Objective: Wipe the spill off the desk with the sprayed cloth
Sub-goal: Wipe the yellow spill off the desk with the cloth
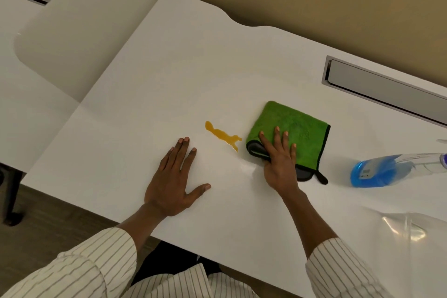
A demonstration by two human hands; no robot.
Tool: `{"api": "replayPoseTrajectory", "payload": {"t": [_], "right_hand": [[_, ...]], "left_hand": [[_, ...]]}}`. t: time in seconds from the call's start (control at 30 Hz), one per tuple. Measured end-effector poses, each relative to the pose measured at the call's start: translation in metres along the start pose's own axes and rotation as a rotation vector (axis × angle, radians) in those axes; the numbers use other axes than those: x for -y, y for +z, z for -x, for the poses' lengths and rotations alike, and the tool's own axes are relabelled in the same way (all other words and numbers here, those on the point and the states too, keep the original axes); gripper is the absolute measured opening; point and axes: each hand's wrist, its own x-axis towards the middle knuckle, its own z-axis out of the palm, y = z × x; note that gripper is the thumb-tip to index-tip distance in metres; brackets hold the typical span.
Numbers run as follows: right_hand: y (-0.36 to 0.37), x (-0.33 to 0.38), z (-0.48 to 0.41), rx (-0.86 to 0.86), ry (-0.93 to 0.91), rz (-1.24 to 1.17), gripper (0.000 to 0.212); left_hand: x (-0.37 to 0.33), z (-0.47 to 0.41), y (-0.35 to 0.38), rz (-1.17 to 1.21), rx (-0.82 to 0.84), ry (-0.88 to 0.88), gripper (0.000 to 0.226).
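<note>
1. While both striped sleeves [72, 271] are reaching in over the near edge of the white desk [183, 75], the two forearms are stretching forward across its surface.
2. Just beyond that edge, the left hand [173, 184] is lying flat on the bare surface, palm down, fingers spread and thumb angled out to the right, gripping nothing.
3. Further in and to the right, the right hand [280, 162] is pressing down on the near-left corner of the folded green cloth [295, 128], fingers splayed flat over the pile and the thumb side wrapping the grey folded edge.
4. Between the two hands, slightly further from the near edge, the amber spill [223, 136] is sitting as a thin streak, just beside the cloth's left edge but apart from it.
5. Toward the right edge, a bottle of blue liquid [387, 170] is lying on its side.
6. Near the far right edge, a grey cable hatch [387, 89] is sitting recessed in the surface.
</note>
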Motion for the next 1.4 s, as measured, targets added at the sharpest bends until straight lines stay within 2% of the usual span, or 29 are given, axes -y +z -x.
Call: {"api": "replayPoseTrajectory", "payload": {"t": [0.1, 0.37, 0.43, 0.6, 0.73, 0.83, 0.97, 1.27, 1.4], "right_hand": [[0.002, 0.004, 0.007, 0.022, -0.055, 0.035, 0.087], [0.009, -0.004, 0.07, 0.048, -0.16, 0.068, 0.108], [0.006, -0.01, 0.055, 0.029, -0.131, 0.052, 0.104], [-0.005, -0.002, -0.016, 0.016, -0.034, 0.03, 0.079], [0.002, 0.018, -0.013, 0.062, -0.079, 0.059, 0.073], [0.014, 0.025, 0.034, 0.073, -0.166, 0.061, 0.091], [0.033, 0.023, 0.081, 0.042, -0.21, 0.075, 0.097], [0.018, 0.045, -0.003, 0.073, -0.128, 0.057, 0.087], [0.021, 0.051, 0.009, 0.109, -0.221, 0.085, 0.091]], "left_hand": [[0.001, 0.002, 0.0, -0.004, 0.002, 0.001, 0.105], [-0.001, 0.0, 0.001, 0.012, -0.017, 0.005, 0.105], [-0.001, -0.001, 0.002, 0.011, -0.011, 0.001, 0.106], [-0.001, -0.001, 0.001, 0.009, -0.006, -0.01, 0.106], [0.001, 0.002, -0.001, -0.001, -0.004, -0.01, 0.105], [0.001, 0.004, 0.001, 0.003, -0.012, -0.004, 0.106], [0.001, 0.0, 0.0, 0.008, -0.012, 0.005, 0.106], [0.001, 0.001, -0.002, 0.01, 0.001, -0.006, 0.106], [0.002, 0.004, 0.0, 0.0, 0.007, -0.005, 0.106]]}}
